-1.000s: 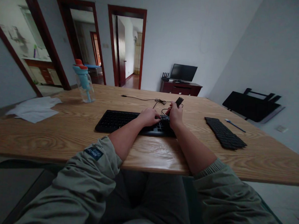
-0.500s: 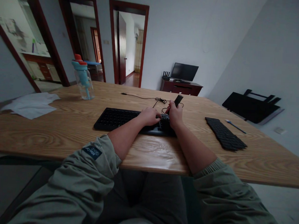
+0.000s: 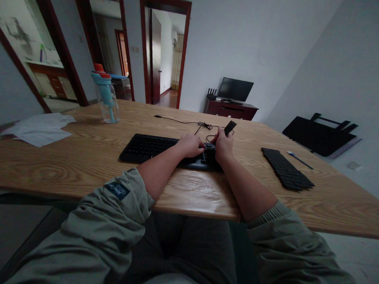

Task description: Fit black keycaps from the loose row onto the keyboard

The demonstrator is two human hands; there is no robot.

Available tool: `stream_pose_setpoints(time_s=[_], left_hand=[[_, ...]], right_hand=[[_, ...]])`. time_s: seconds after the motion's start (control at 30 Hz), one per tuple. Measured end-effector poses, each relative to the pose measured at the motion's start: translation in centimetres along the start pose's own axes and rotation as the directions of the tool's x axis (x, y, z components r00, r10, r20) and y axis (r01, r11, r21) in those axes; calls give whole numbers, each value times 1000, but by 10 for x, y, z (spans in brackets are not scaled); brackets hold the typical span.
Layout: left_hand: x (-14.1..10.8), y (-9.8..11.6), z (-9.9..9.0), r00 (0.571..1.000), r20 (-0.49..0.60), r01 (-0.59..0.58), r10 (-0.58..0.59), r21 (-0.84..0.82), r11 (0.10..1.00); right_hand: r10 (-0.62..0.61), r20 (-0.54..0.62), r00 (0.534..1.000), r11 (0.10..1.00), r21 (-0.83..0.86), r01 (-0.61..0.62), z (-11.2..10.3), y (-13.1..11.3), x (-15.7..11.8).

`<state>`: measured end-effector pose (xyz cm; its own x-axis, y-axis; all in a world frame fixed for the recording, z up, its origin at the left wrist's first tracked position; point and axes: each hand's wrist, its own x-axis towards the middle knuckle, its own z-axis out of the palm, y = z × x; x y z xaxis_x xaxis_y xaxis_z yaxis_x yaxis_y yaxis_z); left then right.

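A black keyboard (image 3: 144, 149) lies on the wooden table in front of me, its cable (image 3: 178, 121) running out behind it. My left hand (image 3: 191, 146) rests on the keyboard's right half, fingers bent together near the keys; what they hold, if anything, is hidden. My right hand (image 3: 224, 145) is wrapped round a dark, stick-like tool (image 3: 230, 127) that points up and to the right, its lower end over the keyboard's right end. Farther right lie a black sheet of keys (image 3: 286, 168) and a thin blue brush (image 3: 299, 159).
A clear bottle with a red and blue lid (image 3: 107, 96) stands at the back left of the table (image 3: 78, 169). White tissues (image 3: 41, 128) lie at the far left. Beyond the table are a low cabinet with a screen (image 3: 235, 90) and doorways.
The view has shifted slightly. The tool in my right hand leans a little more to the right. My left hand stays on the keyboard.
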<state>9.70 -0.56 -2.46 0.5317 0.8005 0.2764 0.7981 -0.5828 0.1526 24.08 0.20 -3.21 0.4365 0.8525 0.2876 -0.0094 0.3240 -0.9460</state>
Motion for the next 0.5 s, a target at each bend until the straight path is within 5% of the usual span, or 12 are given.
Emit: stream_pose_setpoints(time_s=[0.5], left_hand=[[-1,6,-4,998,63,11,-15,55,998]], right_hand=[[-110,57,992,993,-27,112,0,3,4]])
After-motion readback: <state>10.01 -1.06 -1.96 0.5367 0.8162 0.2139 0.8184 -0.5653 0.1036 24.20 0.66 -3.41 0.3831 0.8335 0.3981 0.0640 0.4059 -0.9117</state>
